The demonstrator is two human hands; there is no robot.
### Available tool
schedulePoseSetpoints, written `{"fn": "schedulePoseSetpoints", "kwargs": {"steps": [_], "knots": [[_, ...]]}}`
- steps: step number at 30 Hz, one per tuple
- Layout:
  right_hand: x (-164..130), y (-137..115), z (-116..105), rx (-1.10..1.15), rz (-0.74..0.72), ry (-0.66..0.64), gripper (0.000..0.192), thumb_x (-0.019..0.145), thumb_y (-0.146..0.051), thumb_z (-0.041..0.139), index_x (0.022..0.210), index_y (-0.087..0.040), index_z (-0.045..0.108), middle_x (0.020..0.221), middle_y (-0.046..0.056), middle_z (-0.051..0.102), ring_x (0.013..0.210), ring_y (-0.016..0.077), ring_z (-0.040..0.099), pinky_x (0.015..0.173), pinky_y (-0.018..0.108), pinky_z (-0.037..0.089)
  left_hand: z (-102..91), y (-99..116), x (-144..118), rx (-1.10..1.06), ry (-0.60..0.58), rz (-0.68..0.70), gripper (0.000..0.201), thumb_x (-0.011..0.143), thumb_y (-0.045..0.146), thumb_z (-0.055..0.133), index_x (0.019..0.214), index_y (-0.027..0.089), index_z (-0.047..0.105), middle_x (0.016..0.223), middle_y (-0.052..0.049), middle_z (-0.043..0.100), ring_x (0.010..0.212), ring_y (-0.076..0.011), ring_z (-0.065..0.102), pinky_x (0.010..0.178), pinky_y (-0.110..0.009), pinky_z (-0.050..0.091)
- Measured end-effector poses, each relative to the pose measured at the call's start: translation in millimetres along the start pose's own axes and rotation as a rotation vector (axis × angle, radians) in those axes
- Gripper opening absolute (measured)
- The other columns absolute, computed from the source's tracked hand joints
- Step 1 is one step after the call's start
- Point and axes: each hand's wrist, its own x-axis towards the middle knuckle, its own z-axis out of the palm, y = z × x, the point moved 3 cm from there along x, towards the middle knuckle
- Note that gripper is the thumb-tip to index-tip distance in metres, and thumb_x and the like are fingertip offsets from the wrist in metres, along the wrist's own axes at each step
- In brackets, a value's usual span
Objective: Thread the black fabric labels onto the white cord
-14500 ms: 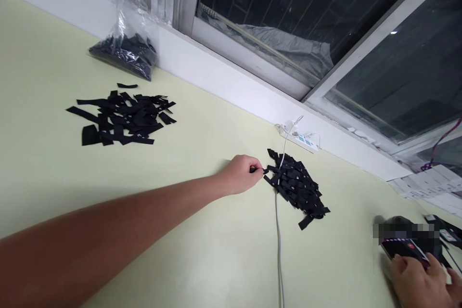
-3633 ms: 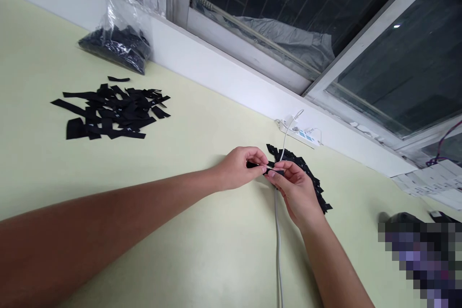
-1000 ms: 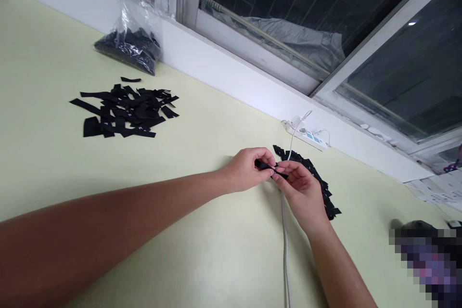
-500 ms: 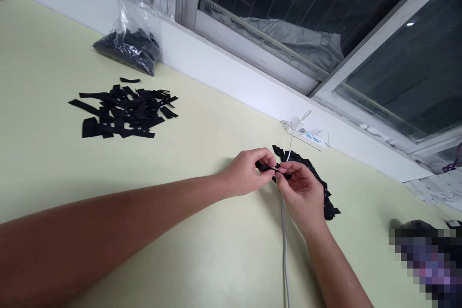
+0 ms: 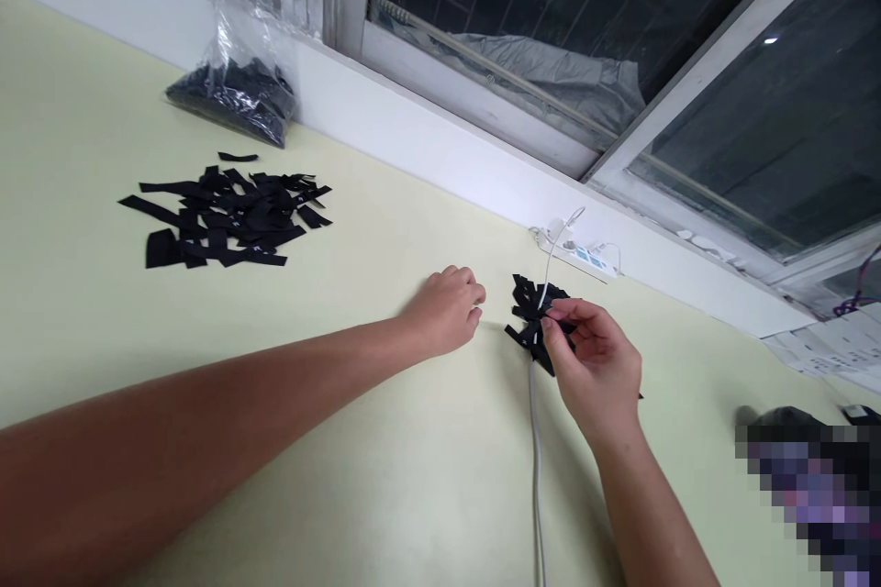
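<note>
Half a second ago both of your hands pinched one small black fabric strip between them, just left of the nearer pile. Now they have parted. Your left hand [image 5: 447, 307] has let go and rests on the pale yellow-green surface [image 5: 385, 477], fingers loosely curled, holding nothing that shows. Your right hand [image 5: 596, 367] has moved over the nearer pile of small black fabric strips [image 5: 529, 316], its thumb and forefinger closed at the pile's top edge; they seem to pinch a strip there, though it cannot be told from the dark pieces beneath. To judge by this, handling of that one strip has ended at the pile, and the left hand is free.

By count there are two loose piles of black strips on the surface: the nearer one under your right hand, and a wider, flatter pile of longer black fabric strips [image 5: 227, 218] well apart to the left, with one stray strip [image 5: 238, 157] just beyond it. The pieces in each pile overlap too much to count singly. There is one clear plastic bag of black strips [image 5: 234, 92] against the white window ledge [image 5: 427, 142], one white power strip [image 5: 574, 252] near the ledge, and one grey cable [image 5: 535, 468] running from it toward you, passing beside the nearer pile.
</note>
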Motion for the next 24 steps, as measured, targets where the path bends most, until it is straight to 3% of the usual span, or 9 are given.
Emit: {"fn": "schedulePoseSetpoints", "kwargs": {"steps": [6,13,19,21,24], "knots": [[-2,5,9,-0.049,-0.039,-0.103,0.016,0.085,-0.024,0.068,0.1,-0.026,0.069,0.096,0.005,0.068,0.093,0.0213,0.065,0.085,0.038,0.053,-4.9,8,1,0.13,0.011,-0.006,0.02,0.091,0.021,0.052,0.085,0.019,0.072,0.099,-0.01,0.064,0.097,-0.0285,0.055,0.088,-0.046,0.037],[-2,9,10,-0.088,-0.08,-0.126,0.018,0.084,-0.022,0.066,0.102,-0.024,0.068,0.097,0.005,0.069,0.092,0.0206,0.066,0.083,0.037,0.054,-9.7,16,-1,0.232,0.027,0.016,0.013,0.082,0.016,0.058,0.076,0.015,0.069,0.135,-0.015,0.052,0.125,-0.0328,0.044,0.093,-0.049,0.032],[-1,15,10,-0.09,-0.082,-0.137,0.019,0.085,-0.023,0.066,0.104,-0.024,0.068,0.096,0.005,0.069,0.093,0.0203,0.067,0.084,0.037,0.055,-4.3,19,-4,0.295,0.02,0.159,0.015,0.085,0.008,0.051,0.081,0.013,0.064,0.127,-0.015,0.058,0.119,-0.0301,0.049,0.098,-0.049,0.029],[0,17,9,-0.074,-0.063,-0.119,0.019,0.085,-0.023,0.067,0.104,-0.023,0.068,0.096,0.005,0.069,0.092,0.0198,0.067,0.084,0.037,0.055,-9.2,17,0,0.262,0.086,0.14,0.017,0.088,0.006,0.047,0.085,0.014,0.061,0.125,-0.015,0.06,0.118,-0.0292,0.05,0.098,-0.049,0.03],[0,17,7,-0.046,-0.029,-0.084,0.018,0.084,-0.024,0.069,0.103,-0.023,0.068,0.097,0.005,0.068,0.093,0.0191,0.066,0.086,0.037,0.054,-28.0,3,9,0.062,0.319,-0.061,0.014,0.094,0.011,0.044,0.094,0.017,0.057,0.12,-0.012,0.062,0.115,-0.0272,0.052,0.097,-0.046,0.034]]}}
